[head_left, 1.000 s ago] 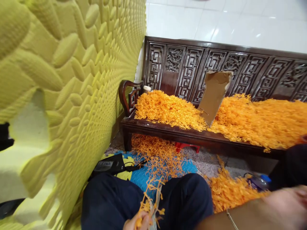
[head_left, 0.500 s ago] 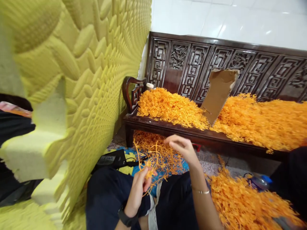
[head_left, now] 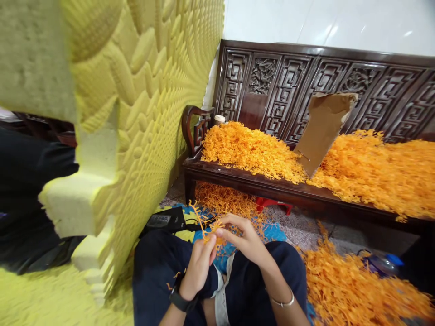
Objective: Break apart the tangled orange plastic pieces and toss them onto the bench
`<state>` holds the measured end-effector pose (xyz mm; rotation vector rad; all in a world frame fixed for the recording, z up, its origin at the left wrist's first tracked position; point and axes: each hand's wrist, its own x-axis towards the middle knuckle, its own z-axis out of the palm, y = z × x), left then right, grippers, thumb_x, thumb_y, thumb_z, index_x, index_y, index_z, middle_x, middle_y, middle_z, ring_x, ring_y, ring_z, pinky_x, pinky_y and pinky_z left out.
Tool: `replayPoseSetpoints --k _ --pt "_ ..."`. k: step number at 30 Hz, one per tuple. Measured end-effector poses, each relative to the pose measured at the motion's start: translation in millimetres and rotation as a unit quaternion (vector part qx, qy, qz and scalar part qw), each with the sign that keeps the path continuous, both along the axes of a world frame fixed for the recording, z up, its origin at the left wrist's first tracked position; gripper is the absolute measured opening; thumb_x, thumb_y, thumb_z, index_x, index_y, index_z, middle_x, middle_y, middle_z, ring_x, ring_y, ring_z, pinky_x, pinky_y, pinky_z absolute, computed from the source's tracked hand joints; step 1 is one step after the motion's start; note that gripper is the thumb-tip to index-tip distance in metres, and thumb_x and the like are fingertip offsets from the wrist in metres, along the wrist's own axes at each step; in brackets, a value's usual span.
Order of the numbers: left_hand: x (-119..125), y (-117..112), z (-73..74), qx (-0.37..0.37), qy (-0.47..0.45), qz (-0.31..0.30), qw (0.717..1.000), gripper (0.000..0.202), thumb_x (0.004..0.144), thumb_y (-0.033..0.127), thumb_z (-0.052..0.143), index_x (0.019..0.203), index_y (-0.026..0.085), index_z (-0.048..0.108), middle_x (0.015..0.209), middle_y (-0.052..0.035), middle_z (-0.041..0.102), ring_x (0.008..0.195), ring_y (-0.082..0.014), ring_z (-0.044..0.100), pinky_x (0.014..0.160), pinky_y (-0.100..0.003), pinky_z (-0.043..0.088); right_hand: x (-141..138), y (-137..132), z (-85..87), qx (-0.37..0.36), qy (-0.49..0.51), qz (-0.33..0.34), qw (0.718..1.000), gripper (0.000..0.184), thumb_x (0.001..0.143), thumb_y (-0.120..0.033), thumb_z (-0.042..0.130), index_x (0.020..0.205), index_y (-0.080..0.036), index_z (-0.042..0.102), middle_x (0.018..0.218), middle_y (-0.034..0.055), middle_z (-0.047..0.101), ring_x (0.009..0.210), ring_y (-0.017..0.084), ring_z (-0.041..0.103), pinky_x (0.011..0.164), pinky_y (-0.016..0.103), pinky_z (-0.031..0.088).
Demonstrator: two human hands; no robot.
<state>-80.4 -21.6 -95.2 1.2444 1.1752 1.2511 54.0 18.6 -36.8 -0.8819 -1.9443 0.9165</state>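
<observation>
My left hand [head_left: 200,262], with a black band on its wrist, is closed around a small tangle of thin, branching orange strands [head_left: 200,221] above my lap. One long strand sticks up from it to the left. My right hand [head_left: 247,240], wearing a metal bangle, meets the left from the right side. Its thumb and index finger pinch the same tangle, and the fingertips partly hide what they grip. Behind the hands, a heap of similar orange strands [head_left: 231,199] lies on the floor beneath the bench.
Orange pieces pile up on a dark carved wooden bench [head_left: 234,174], with a cardboard sheet [head_left: 322,131] standing among them. Another orange heap [head_left: 360,285] lies at right near a blue-capped bottle [head_left: 384,264]. A tall yellow foam panel [head_left: 142,117] rises at left. A red stool [head_left: 275,204] shows under the bench.
My right hand has come down from its raised, open position to the tangle in my left hand. Fewer long strands now stand up from it. The view has shifted left.
</observation>
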Motion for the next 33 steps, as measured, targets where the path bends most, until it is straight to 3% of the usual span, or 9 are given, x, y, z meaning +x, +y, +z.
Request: replayPoseSetpoints --k 4,7,11,15,20,25,28,33 --pt "3.1 -0.4 -4.8 0.012 0.008 0.014 1.000 0.051 0.080 0.061 0.046 0.051 0.020 0.040 0.048 0.0050 0.034 0.048 -0.0111 0.033 0.051 -0.026 0.028 -2.0 1.2 1.0 -0.015 0.034 -0.026 0.999 0.019 0.077 -0.035 0.065 0.078 -0.017 0.069 0.077 0.0036 0.066 0.072 0.016 0.059 0.070 0.027 0.045" --pt "7.6 -3.9 -9.5 0.026 0.037 0.014 0.999 0.049 0.084 0.058 0.043 0.054 0.019 0.049 0.049 0.0029 0.041 0.050 -0.0125 0.037 0.053 -0.026 0.031 -1.1 3.7 -3.5 -0.036 0.111 -0.091 0.989 0.016 0.073 -0.032 0.068 0.068 -0.017 0.068 0.068 0.0017 0.064 0.064 0.014 0.056 0.064 0.025 0.044" --pt "17.4 -10.8 -7.9 0.054 0.076 0.014 0.996 0.052 0.087 0.055 0.037 0.058 0.019 0.059 0.053 -0.0021 0.054 0.057 -0.0168 0.048 0.061 -0.028 0.036 3.7 5.3 -16.0 -0.054 0.245 -0.188 0.949 0.011 0.069 -0.027 0.071 0.063 -0.018 0.067 0.064 -0.0004 0.061 0.061 0.012 0.053 0.059 0.024 0.040" --pt "28.9 -13.1 1.1 0.052 0.060 -0.009 0.997 0.052 0.085 0.058 0.039 0.053 0.020 0.055 0.050 -0.0013 0.053 0.053 -0.0166 0.048 0.057 -0.027 0.037 9.8 4.4 -22.3 -0.052 0.316 -0.257 0.912 0.010 0.068 -0.027 0.071 0.065 -0.018 0.068 0.067 0.0009 0.063 0.065 0.014 0.054 0.061 0.025 0.041" --pt "37.9 -12.2 6.0 0.043 0.051 -0.033 0.997 0.052 0.086 0.058 0.038 0.052 0.020 0.050 0.050 -0.0006 0.049 0.053 -0.0161 0.046 0.056 -0.027 0.035 17.1 3.0 -18.6 -0.035 0.332 -0.308 0.891 0.015 0.065 -0.030 0.073 0.061 -0.016 0.067 0.063 0.0012 0.060 0.061 0.013 0.051 0.058 0.025 0.039" --pt "43.1 -11.1 -3.3 0.027 0.067 -0.073 0.995 0.051 0.090 0.054 0.031 0.054 0.020 0.046 0.049 0.0005 0.044 0.054 -0.0156 0.045 0.057 -0.028 0.033 21.0 0.9 -22.6 -0.043 0.354 -0.343 0.869 0.016 0.062 -0.031 0.074 0.062 -0.016 0.068 0.061 0.0018 0.060 0.061 0.014 0.051 0.057 0.025 0.040" --pt "44.8 -12.2 -5.4 0.033 0.053 -0.058 0.996 0.051 0.087 0.057 0.037 0.052 0.021 0.047 0.050 -0.0006 0.047 0.055 -0.0167 0.046 0.058 -0.028 0.034 22.2 -0.5 -25.6 -0.030 0.354 -0.367 0.859 0.016 0.062 -0.031 0.074 0.064 -0.016 0.069 0.063 0.0031 0.062 0.062 0.015 0.053 0.058 0.026 0.042" --pt "42.8 -16.0 2.3 0.046 0.076 -0.089 0.992 0.051 0.088 0.056 0.034 0.052 0.021 0.046 0.049 -0.0001 0.047 0.053 -0.0160 0.043 0.058 -0.028 0.033 24.6 -6.3 -21.4 0.018 0.361 -0.387 0.848 0.014 0.065 -0.028 0.074 0.067 -0.015 0.070 0.068 0.0045 0.064 0.065 0.015 0.056 0.058 0.026 0.044"
